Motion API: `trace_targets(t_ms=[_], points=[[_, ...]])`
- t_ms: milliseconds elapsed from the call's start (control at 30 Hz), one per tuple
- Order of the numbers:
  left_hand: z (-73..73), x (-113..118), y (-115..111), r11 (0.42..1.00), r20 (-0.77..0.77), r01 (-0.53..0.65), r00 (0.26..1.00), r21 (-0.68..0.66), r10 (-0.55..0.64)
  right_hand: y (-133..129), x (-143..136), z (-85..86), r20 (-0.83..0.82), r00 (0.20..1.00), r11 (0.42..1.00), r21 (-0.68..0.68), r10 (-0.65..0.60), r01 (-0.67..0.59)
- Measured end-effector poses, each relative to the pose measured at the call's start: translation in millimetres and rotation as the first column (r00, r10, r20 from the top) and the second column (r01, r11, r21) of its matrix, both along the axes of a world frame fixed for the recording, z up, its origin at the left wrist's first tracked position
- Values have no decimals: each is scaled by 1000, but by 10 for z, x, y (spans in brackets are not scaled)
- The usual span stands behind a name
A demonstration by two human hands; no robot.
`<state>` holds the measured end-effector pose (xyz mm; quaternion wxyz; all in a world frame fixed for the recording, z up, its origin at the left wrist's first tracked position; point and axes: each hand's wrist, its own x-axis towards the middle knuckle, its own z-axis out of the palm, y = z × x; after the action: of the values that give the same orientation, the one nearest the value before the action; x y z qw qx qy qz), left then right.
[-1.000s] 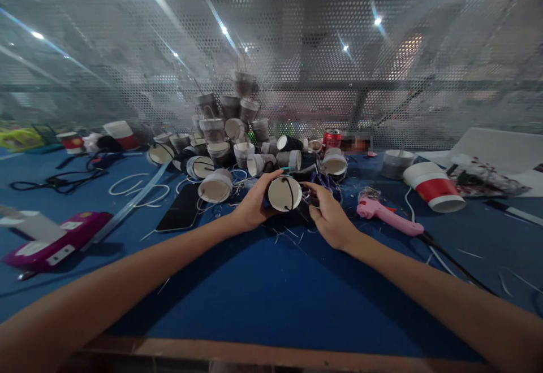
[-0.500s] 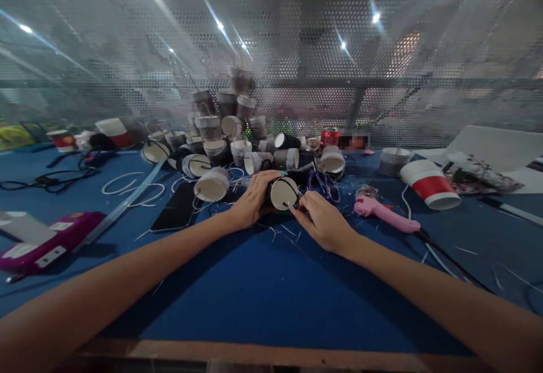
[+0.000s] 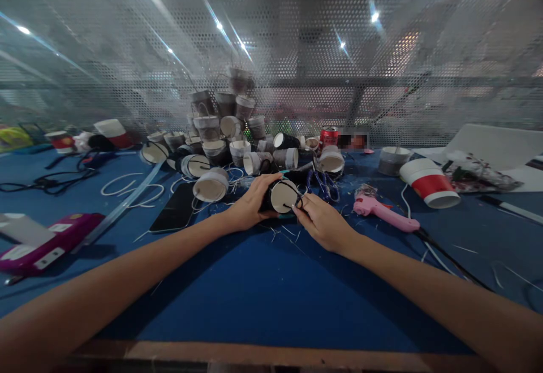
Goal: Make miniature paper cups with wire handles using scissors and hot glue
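A dark-sided paper cup lies tipped on the blue table, its pale inside turned toward me. My left hand is wrapped round its left side and top. At the cup's right rim, my right hand pinches a black cord that loops out from the cup. A cord end also shows inside the cup near the lower rim. Just left of my left hand rests a grey-wrapped cup with a wire handle. Blue-handled scissors lie behind my right hand.
Stacked wrapped cups stand at the back against a perforated metal screen. A pink glue gun and a red-and-white cup lie to the right. On the left are a phone and a purple power strip. A red can stands behind.
My right fingers have shifted slightly at the cup's rim, and the black cord now forms a visible loop there. My left hand still holds the cup.
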<state>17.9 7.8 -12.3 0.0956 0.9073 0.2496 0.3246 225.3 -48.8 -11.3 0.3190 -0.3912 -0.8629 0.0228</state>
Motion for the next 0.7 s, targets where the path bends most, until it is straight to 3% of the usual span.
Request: trace_targets(t_ms=[400,700], points=[[20,27,-3,998,11,6,1000,67,-7,15,5,-10,-75,997,991,-130,24,-34],[18,19,4,998,6,13,1000,54,-13,13,-17,-19,-62,997,990,-128,55,-63]])
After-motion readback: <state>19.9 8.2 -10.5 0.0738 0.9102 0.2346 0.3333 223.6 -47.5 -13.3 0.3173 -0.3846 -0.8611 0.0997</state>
